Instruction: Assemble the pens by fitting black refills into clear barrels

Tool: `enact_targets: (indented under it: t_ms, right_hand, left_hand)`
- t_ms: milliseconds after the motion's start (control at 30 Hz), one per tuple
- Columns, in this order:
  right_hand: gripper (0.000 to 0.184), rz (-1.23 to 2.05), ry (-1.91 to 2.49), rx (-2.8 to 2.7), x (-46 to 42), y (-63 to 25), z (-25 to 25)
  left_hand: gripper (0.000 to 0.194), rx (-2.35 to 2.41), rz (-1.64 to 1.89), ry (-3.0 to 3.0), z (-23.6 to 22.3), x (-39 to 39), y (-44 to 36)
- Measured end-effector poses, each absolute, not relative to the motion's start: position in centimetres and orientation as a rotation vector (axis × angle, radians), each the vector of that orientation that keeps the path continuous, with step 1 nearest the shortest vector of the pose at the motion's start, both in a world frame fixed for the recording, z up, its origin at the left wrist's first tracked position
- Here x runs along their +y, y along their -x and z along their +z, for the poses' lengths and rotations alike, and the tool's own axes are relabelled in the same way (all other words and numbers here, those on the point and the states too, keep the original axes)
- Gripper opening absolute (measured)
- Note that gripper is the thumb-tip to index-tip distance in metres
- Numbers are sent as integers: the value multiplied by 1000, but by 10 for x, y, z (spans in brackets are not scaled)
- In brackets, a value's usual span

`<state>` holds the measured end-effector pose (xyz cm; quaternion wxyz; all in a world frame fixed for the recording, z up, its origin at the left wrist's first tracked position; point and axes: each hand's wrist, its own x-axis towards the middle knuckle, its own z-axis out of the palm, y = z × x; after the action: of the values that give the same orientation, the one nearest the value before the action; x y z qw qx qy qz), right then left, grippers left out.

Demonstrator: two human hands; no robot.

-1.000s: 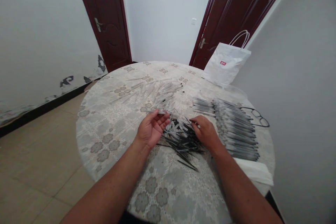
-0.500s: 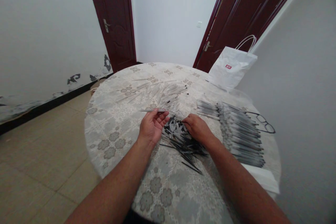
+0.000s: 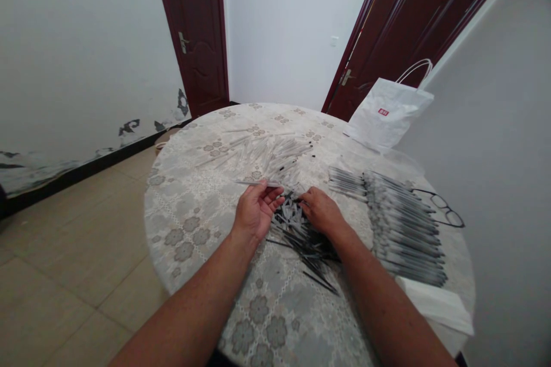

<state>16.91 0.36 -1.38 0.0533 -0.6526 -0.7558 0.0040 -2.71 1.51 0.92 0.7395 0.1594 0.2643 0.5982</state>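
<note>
My left hand (image 3: 257, 213), palm turned up, pinches a thin clear pen barrel (image 3: 246, 183) between thumb and fingers. My right hand (image 3: 322, 211) is closed at the fingertips above a heap of small black and clear pen parts (image 3: 290, 211); whatever it grips is too small to make out. Just in front of the hands lies a loose pile of thin black pen refills (image 3: 310, 249), partly under the right hand. Beyond the left hand, many clear pen barrels (image 3: 262, 152) are scattered across the table.
Rows of pens (image 3: 407, 229) lie stacked on the right, beside a pair of eyeglasses (image 3: 447, 209). A white paper bag (image 3: 390, 114) stands at the back right. Folded white material (image 3: 439, 304) rests near the right edge of the round table (image 3: 185, 275) with its patterned cloth.
My right hand has moved left from above the refills to the small parts, its fingers closing there. The left hand keeps the pen barrel. The whole view has shifted slightly.
</note>
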Motion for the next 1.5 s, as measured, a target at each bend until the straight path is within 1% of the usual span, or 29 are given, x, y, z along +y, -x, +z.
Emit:
enact_targets:
  t_ms: [200,633,833,967,1133,1333,1500]
  right_hand:
    - [18,-102,1962,-2232,0,-167,-17]
    - [20,-211,1923,-2176,1,-167,-23]
    - [17,-261,1843,-2183,-3,-171,-21]
    - [18,-201,1816,-2179,-6,-169,-16]
    - [13,-60,1607,-2049,-8,-165,-17]
    - [25,177,1425,-1863,-10,-159,-16]
    - [25,393,1324,-1620,-9,-158,-11]
  left_hand:
    - [16,589,1290,-390,7,13,25]
    - [19,624,1260,-431,7,11,22]
    - [18,629,1248,-451,5,11,21]
    - [17,630,1252,-462,4,12,21]
    - [14,646,1247,-476,7,13,22]
    - [13,659,1239,-476,8,14,22]
    - [13,656,1242,-493,6,14,22]
